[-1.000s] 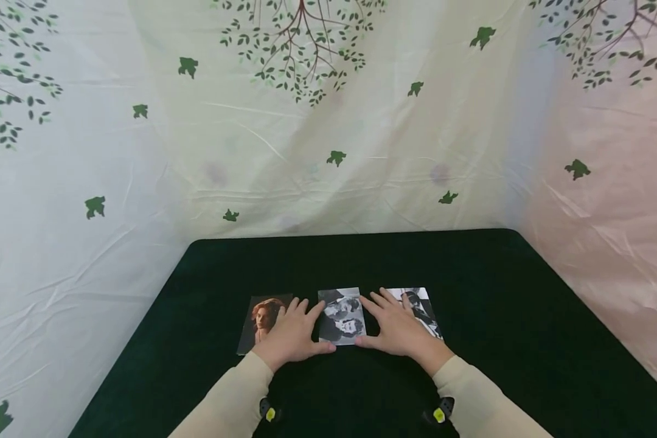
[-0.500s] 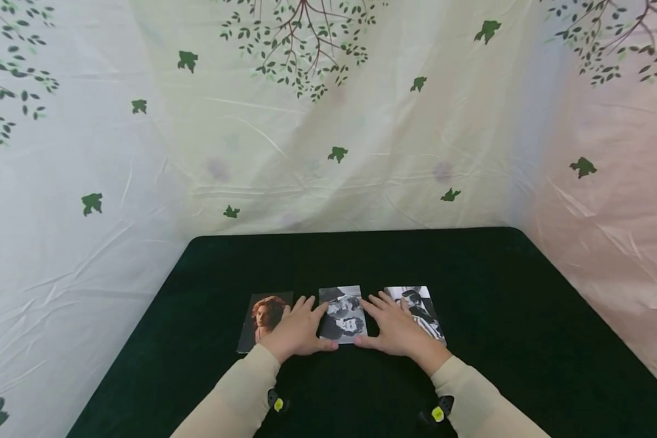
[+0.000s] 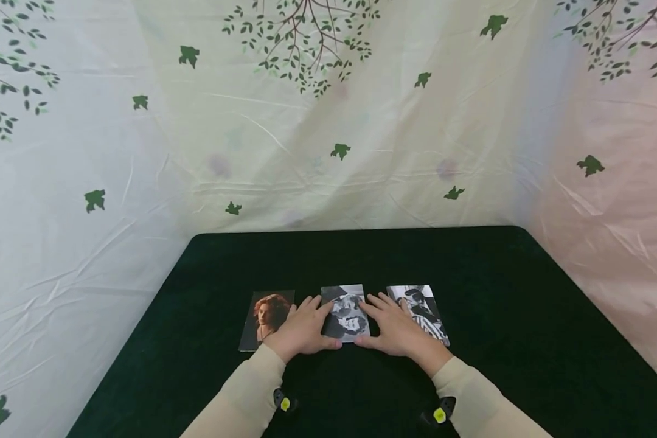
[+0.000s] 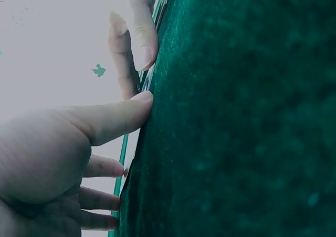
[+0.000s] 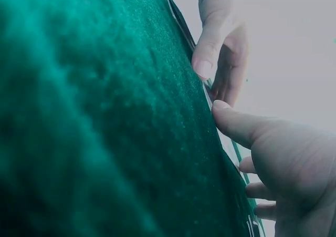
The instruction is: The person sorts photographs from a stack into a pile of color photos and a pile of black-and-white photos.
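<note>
Three photo cards lie in a row on a dark green cloth. The middle one, a black-and-white photo card [image 3: 346, 313], sits between both hands. My left hand [image 3: 303, 330] rests at its left side, fingers spread and thumb by the lower left corner. At its right side, my right hand [image 3: 396, 328] mirrors this, thumb by the lower right corner. The left card [image 3: 257, 319], a colour portrait, is partly covered by the left hand. Part of the right card [image 3: 424, 310], black-and-white, is hidden under the right hand. Both wrist views show the thumbs [image 4: 137, 101] near the cloth.
The green-covered table [image 3: 197, 274] has rounded far corners. Behind it and at both sides hangs a pale curtain [image 3: 285, 152] printed with leaves and branches. A small dark device with a yellow mark [image 3: 285, 403] sits at each wrist.
My left hand has slid slightly right, towards the middle card, uncovering more of the left card. The right hand stays nearly where it was. The head view has shifted a little.
</note>
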Tool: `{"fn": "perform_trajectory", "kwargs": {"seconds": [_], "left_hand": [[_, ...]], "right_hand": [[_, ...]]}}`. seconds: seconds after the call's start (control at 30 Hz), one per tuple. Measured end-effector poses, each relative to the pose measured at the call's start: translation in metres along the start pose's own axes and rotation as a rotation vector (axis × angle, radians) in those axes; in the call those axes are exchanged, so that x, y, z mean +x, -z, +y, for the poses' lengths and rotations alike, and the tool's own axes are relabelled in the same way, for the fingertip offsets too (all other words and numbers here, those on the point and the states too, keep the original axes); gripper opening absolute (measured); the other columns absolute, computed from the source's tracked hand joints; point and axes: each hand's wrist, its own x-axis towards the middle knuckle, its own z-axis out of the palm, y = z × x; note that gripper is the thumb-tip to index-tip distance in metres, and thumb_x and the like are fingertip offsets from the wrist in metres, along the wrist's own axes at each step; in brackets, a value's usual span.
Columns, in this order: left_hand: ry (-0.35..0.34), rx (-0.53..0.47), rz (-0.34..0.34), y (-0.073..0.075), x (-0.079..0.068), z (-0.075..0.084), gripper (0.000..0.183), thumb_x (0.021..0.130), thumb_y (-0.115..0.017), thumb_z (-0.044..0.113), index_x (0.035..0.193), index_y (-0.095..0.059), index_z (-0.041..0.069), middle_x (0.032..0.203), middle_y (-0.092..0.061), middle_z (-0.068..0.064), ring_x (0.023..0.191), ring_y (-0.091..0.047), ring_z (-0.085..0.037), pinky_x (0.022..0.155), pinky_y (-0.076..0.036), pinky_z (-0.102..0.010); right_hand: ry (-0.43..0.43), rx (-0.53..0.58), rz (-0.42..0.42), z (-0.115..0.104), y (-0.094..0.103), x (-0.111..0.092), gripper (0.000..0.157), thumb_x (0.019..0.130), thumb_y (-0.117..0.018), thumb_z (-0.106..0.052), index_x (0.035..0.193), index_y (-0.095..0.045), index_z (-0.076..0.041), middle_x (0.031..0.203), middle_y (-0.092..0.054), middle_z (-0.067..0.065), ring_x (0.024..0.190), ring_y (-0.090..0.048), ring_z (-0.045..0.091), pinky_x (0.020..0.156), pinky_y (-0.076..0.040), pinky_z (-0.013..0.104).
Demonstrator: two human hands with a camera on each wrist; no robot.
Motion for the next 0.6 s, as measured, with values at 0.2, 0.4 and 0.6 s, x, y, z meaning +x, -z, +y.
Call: {"fn": "perform_trajectory", "kwargs": {"seconds": [0.2, 0.4, 0.6], "left_hand": [[-0.013, -0.005, 0.001, 0.0015, 0.0000, 0.0007, 0.085, 0.080, -0.069, 0.057, 0.147, -0.039, 0.015, 0.153, -0.029, -0.017, 0.142, -0.022, -0.037, 0.109, -0.019, -0.060], [-0.025, -0.006, 0.010, -0.0005, 0.0014, -0.0010, 0.084, 0.080, -0.069, 0.058, 0.147, -0.040, 0.015, 0.153, -0.030, -0.015, 0.142, -0.022, -0.035, 0.110, -0.019, -0.059], [-0.039, -0.038, 0.023, -0.0006, 0.0024, -0.0031, 0.082, 0.080, -0.070, 0.056, 0.146, -0.041, 0.015, 0.153, -0.031, -0.016, 0.142, -0.023, -0.035, 0.111, -0.019, -0.057]], "right_hand": [[0.003, 0.005, -0.016, -0.0011, 0.0002, 0.0007, 0.080, 0.081, -0.063, -0.065, 0.146, -0.042, -0.022, 0.154, -0.031, 0.008, 0.144, -0.016, 0.034, 0.108, -0.009, 0.065], [0.010, 0.017, -0.004, -0.0025, -0.0014, 0.0005, 0.079, 0.081, -0.063, -0.063, 0.145, -0.044, -0.022, 0.154, -0.032, 0.007, 0.144, -0.018, 0.034, 0.108, -0.010, 0.065], [0.013, 0.021, 0.004, -0.0023, -0.0032, 0.0027, 0.077, 0.082, -0.063, -0.062, 0.145, -0.044, -0.023, 0.154, -0.032, 0.008, 0.144, -0.018, 0.034, 0.108, -0.011, 0.065]]}}
